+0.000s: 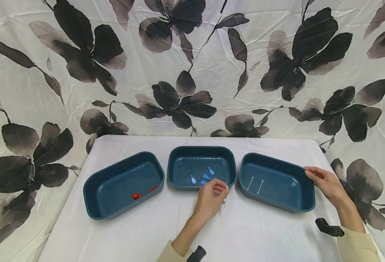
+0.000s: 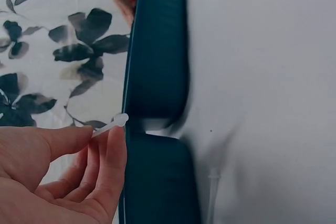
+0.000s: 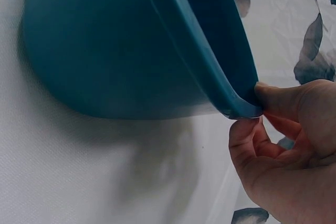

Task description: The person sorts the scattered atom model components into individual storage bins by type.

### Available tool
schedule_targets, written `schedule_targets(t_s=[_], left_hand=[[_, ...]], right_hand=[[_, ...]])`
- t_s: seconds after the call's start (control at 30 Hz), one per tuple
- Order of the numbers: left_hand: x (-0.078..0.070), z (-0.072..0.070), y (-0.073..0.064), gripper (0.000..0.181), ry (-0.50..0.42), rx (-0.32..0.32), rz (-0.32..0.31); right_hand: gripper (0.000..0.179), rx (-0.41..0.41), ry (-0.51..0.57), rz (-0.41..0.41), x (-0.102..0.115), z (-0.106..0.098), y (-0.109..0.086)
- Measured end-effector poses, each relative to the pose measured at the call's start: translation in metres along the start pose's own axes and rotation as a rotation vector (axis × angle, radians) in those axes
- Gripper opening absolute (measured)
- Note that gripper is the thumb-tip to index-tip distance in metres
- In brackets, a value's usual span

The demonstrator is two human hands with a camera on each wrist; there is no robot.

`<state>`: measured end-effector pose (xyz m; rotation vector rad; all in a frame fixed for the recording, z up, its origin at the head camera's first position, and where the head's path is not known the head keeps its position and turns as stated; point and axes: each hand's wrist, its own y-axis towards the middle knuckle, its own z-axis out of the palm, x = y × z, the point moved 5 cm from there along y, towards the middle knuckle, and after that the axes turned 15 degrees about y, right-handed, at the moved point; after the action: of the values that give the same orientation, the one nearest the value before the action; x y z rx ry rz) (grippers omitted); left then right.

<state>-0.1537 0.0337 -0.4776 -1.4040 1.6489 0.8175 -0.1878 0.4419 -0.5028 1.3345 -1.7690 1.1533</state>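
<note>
My left hand (image 1: 211, 198) is over the front edge of the middle blue tray (image 1: 202, 148). Between thumb and fingertips it pinches a small white plastic stick (image 2: 113, 123) with a rounded knob at its end. A similar pale stick (image 2: 212, 198) lies on the white cloth in the left wrist view. At the far right, my right hand (image 1: 326, 185) grips the rim of the right blue tray (image 1: 277, 203), thumb on the inside and fingers beneath the lip. Two whitish sticks (image 1: 260, 187) with arrow-like ends lie in that tray.
Several blue drop-shaped pieces (image 1: 211, 171) lie in the middle tray. The left blue tray (image 1: 95, 211) stands at an angle, with a red ball (image 1: 136, 196) and small red bits along its front wall. A floral cloth (image 1: 192, 72) hangs behind the white-covered table (image 1: 244, 233).
</note>
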Motion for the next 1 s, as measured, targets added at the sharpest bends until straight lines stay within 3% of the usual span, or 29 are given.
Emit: schedule_targets(t_s=[0.53,0.77,1.0], left_hand=[[-0.024,0.016,0.026,0.006,-0.019,0.033,0.06],[-0.035,0.022,0.035,0.005,0.08,0.007,0.092],[-0.043,0.029,0.043,0.005,0.08,0.036,0.102]], right_hand=[[0.06,-0.012,0.003,0.005,-0.002,-0.001,0.001],[0.06,-0.005,0.006,0.001,-0.001,-0.001,0.002],[0.062,0.004,0.035,0.01,0.0,0.0,0.001]])
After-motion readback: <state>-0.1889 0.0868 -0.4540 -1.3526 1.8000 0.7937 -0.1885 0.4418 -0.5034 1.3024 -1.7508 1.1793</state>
